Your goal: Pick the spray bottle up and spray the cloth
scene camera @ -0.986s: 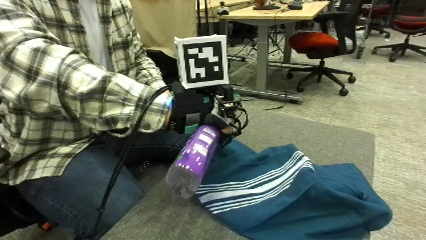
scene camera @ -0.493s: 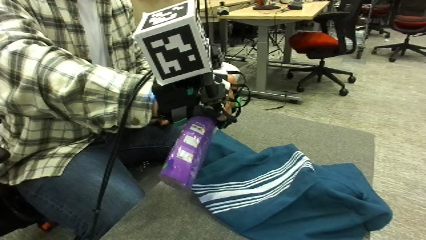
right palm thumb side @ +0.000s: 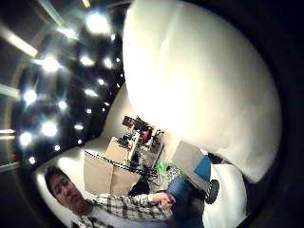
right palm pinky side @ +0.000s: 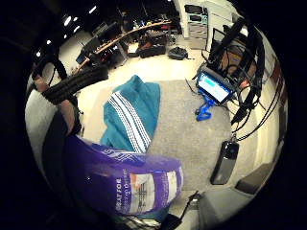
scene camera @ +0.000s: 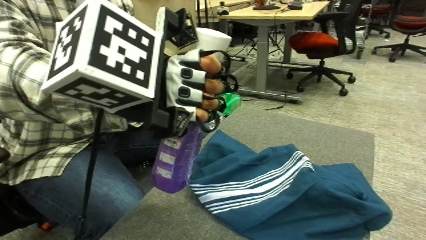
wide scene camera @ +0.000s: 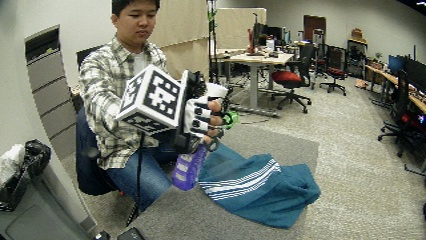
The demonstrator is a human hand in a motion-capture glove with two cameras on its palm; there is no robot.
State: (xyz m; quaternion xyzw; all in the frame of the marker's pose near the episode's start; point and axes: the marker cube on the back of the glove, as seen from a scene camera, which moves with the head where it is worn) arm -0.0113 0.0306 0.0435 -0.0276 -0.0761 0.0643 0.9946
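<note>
The gloved right hand [scene camera: 196, 87] has its grip wrapped round the neck of the purple spray bottle [scene camera: 174, 160], fingers [scene camera: 212, 86] curled over the green trigger [scene camera: 229, 103]. The bottle hangs lifted above the table [scene camera: 319, 142], its base just at the near edge of the teal cloth [scene camera: 293, 200], which lies crumpled toward 4 o'clock from the bottle. The risk, as I judge it: the nozzle seems to point out past the cloth, so a squeeze now could mist the table instead. Tilting steeply may also starve the pickup tube.
</note>
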